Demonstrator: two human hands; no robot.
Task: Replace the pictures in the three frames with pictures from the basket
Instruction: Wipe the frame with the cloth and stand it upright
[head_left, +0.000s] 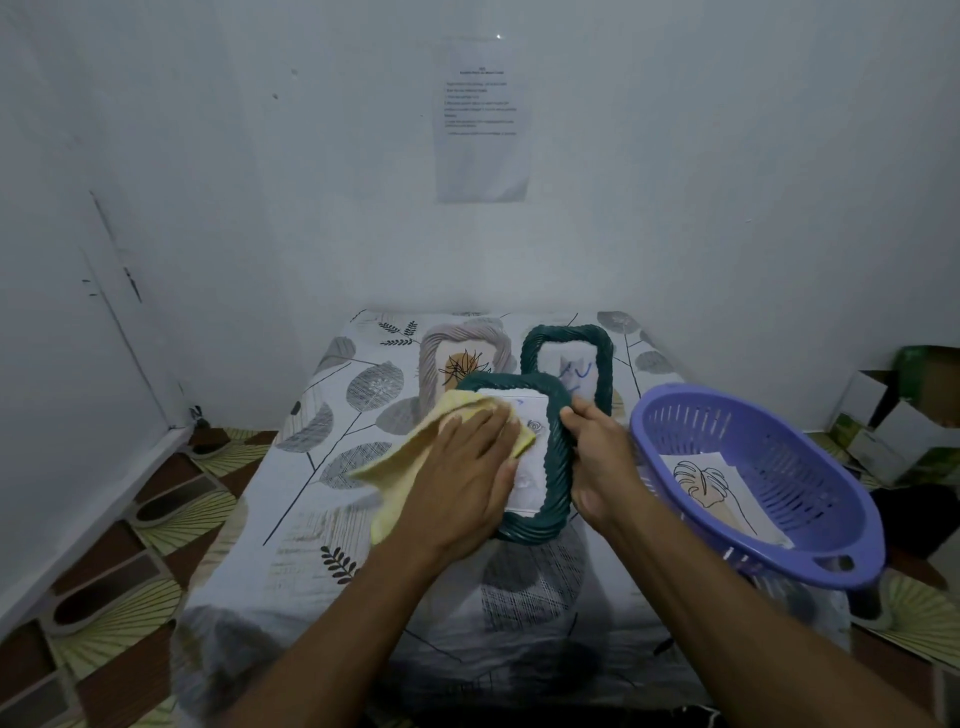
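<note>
So, mid-picture the left hand (467, 460) lies flat, fingers together, pressing a yellow cloth (405, 467) onto the near green frame (558, 467) while the right hand (597, 457) curls round its right rim, the purple basket (810, 467) at right holds a leaf picture (711, 486), and the wall sheet (483, 119) up top is too blurry to read.

The bare left forearm (363, 597) and bare right forearm (727, 587), slim and uncovered along all that shows, end in a bare left hand (462, 467) and bare right hand (597, 457) with short nails, and a sliver of dark cloth (691, 719) lies at the bottom edge.
</note>
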